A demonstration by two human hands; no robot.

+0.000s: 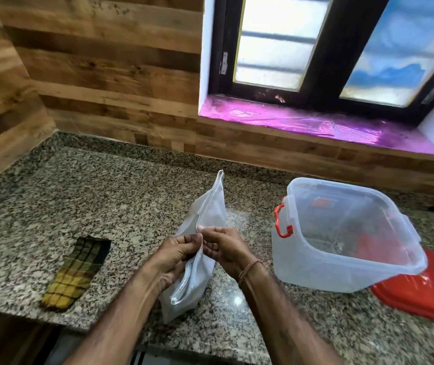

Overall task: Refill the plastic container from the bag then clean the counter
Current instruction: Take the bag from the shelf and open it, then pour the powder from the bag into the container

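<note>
Both hands at the translucent bag (205, 214), left hand (177, 250) and right hand (225, 247) each with a pinching grip on its top edge, open plastic container (342, 233) just beside on the worktop (105, 185).

left hand (177, 250) pinching bag (210, 204) rim | right hand (225, 247) pinching too, seemingly | fingertips (197, 237) nearly meeting, palms facing

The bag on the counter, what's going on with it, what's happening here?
A person at the granite counter pinches the top edge of a translucent white bag with the left hand and right hand, apparently pulling it open. The clear plastic container stands uncovered to the right, with its red lid lying at its right. A folded checked cloth lies untouched on the left. Pouring has not begun.
</note>
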